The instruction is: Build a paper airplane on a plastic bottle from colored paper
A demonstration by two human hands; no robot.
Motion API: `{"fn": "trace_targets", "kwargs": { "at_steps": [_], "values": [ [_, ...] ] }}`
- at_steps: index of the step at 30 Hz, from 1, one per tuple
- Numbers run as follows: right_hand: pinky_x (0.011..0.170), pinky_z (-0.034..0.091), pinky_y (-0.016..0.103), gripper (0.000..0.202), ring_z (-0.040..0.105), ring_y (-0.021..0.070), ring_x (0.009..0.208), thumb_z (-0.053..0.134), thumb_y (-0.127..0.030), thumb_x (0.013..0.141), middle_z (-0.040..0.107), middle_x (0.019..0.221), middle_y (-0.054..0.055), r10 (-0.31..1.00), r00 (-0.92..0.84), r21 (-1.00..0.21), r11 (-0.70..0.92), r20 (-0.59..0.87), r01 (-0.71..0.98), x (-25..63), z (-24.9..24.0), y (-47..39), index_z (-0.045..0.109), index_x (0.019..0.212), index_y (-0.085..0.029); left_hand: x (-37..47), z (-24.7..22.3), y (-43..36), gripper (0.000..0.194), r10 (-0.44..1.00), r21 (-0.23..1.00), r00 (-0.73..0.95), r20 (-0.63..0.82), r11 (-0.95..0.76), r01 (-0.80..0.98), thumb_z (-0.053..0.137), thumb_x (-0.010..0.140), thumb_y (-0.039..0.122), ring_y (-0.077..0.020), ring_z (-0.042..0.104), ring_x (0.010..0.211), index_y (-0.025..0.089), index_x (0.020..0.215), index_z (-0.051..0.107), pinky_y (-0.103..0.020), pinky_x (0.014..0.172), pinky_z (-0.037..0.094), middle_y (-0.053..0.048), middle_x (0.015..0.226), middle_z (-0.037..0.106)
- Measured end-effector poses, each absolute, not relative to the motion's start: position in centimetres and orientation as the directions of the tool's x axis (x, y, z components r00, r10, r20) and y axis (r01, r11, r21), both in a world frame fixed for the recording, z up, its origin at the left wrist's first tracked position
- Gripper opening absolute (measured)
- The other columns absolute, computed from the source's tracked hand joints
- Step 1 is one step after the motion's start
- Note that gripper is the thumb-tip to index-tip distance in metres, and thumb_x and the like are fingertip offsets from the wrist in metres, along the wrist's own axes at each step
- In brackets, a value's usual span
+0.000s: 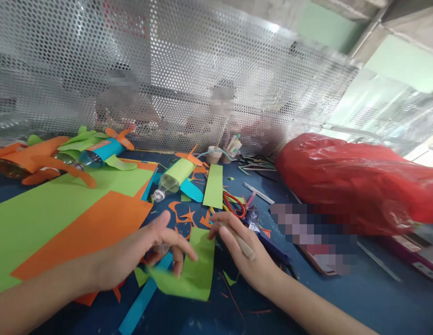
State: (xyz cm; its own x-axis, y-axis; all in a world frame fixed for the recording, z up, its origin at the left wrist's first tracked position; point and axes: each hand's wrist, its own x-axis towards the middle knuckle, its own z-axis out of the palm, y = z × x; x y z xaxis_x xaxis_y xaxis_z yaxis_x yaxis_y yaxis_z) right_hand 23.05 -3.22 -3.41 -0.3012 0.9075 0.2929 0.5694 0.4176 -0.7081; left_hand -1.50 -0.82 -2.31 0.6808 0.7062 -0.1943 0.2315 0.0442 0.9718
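Note:
My right hand [242, 244] has its fingers closed around a pale pen-like stick [242, 244]. Its fingertips are beside the upper right edge of a light green paper piece [198, 260]. My left hand [160, 251] hovers at that paper's left side, fingers apart and bent. The paper's near left corner is raised and blurred; whether a fingertip touches it I cannot tell. Something small and translucent shows by the left fingers. A blue paper strip [139, 307] lies below the left hand. Beyond the hands are a green paper strip [213, 186] and red-handled scissors [233, 204], partly hidden.
A bottle plane [179, 172] lies ahead, with more paper-covered bottles [101, 153] at left. Large green [108, 181] and orange sheets [94, 228] cover the left side. A dark blue glue gun [272, 246], a phone [317, 251] and a red plastic bag [349, 181] are right. Paper scraps lie about.

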Motion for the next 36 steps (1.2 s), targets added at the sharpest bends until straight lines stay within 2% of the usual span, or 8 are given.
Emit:
{"fn": "trace_targets", "kwargs": {
  "at_steps": [3,5,11,17,23,28,31,36],
  "values": [
    [0.079,0.048,0.033,0.015,0.061,0.0198,0.086,0.046,-0.027,0.094,0.061,0.093,0.005,0.923,-0.220,-0.638,0.379,0.317,0.670,23.0,-3.8,-3.0,0.047,0.108,-0.022,-1.2,-2.8,-0.9,0.046,0.799,0.889,0.582,-0.151,-0.148,0.434,0.024,0.096,0.051,-0.0197,0.056,0.077,0.029,0.117,0.059,-0.028,0.063,0.045,-0.002,0.088,0.066],
    [0.079,0.049,0.035,0.015,0.060,0.0208,0.085,0.050,-0.027,0.091,0.060,0.090,0.005,0.911,-0.266,-0.595,0.408,0.315,0.693,22.9,-3.9,-2.9,0.048,0.105,-0.021,-1.3,-3.9,-0.4,0.034,0.856,0.814,0.517,0.025,-0.317,0.486,0.032,0.095,0.040,-0.0215,0.058,0.093,0.029,0.120,0.052,-0.031,0.078,0.048,-0.003,0.100,0.065],
    [0.090,0.048,0.042,0.021,0.058,0.0235,0.096,0.050,-0.021,0.092,0.064,0.099,0.008,0.845,-0.411,-0.437,0.530,0.341,0.727,22.7,-3.8,-2.9,0.057,0.111,-0.019,-1.8,-7.3,1.7,0.039,0.786,0.537,0.547,0.289,-0.606,0.587,0.031,0.092,0.015,-0.0217,0.060,0.105,0.023,0.127,0.044,-0.041,0.093,0.048,-0.008,0.111,0.062],
    [0.103,0.042,0.051,0.048,0.048,0.0305,0.121,0.053,-0.003,0.078,0.058,0.126,0.015,0.856,-0.440,-0.188,0.495,0.271,0.848,23.1,-4.6,-2.7,0.060,0.124,-0.016,-1.8,-6.8,2.3,0.037,0.749,0.399,0.568,0.342,-0.663,0.634,0.036,0.092,0.016,-0.0256,0.052,0.119,0.020,0.123,0.054,-0.046,0.101,0.044,-0.010,0.123,0.060],
    [0.103,0.042,0.055,0.057,0.042,0.0336,0.131,0.041,0.006,0.079,0.047,0.141,0.019,0.848,-0.486,-0.067,0.509,0.210,0.858,23.8,-4.2,-2.5,0.063,0.125,-0.020,-2.2,-4.4,3.1,0.020,0.784,0.388,0.474,0.401,-0.614,0.687,0.042,0.091,0.023,-0.0260,0.057,0.108,0.022,0.101,0.059,-0.044,0.098,0.044,-0.009,0.110,0.061],
    [0.099,0.045,0.045,0.041,0.055,0.0260,0.113,0.049,0.002,0.082,0.062,0.119,0.012,0.780,-0.577,-0.298,0.625,0.242,0.721,23.6,-1.3,-3.9,0.068,0.111,-0.021,-4.1,-3.2,5.1,0.037,0.827,0.350,0.408,0.388,-0.541,0.764,0.041,0.082,0.015,-0.0297,0.053,0.109,0.017,0.116,0.054,-0.047,0.095,0.041,-0.013,0.115,0.054],
    [0.103,0.042,0.034,0.034,0.058,0.0202,0.109,0.071,-0.007,0.075,0.068,0.112,0.002,0.592,-0.806,-0.505,0.699,0.013,0.506,23.4,0.6,-5.1,0.071,0.104,-0.026,-5.3,-3.8,6.3,0.050,0.845,0.422,0.439,0.306,-0.533,0.733,0.043,0.078,0.015,-0.0308,0.053,0.110,0.022,0.127,0.049,-0.049,0.095,0.040,-0.012,0.120,0.056],
    [0.099,0.043,0.031,0.035,0.061,0.0193,0.108,0.078,-0.012,0.073,0.070,0.114,0.003,0.563,-0.824,-0.576,0.654,-0.063,0.491,23.4,1.2,-5.5,0.072,0.105,-0.024,-5.4,-4.0,7.6,0.039,0.844,0.487,0.481,0.236,-0.531,0.693,0.047,0.081,0.021,-0.0265,0.059,0.101,0.025,0.119,0.056,-0.040,0.089,0.043,-0.008,0.114,0.065]
  ]
}}
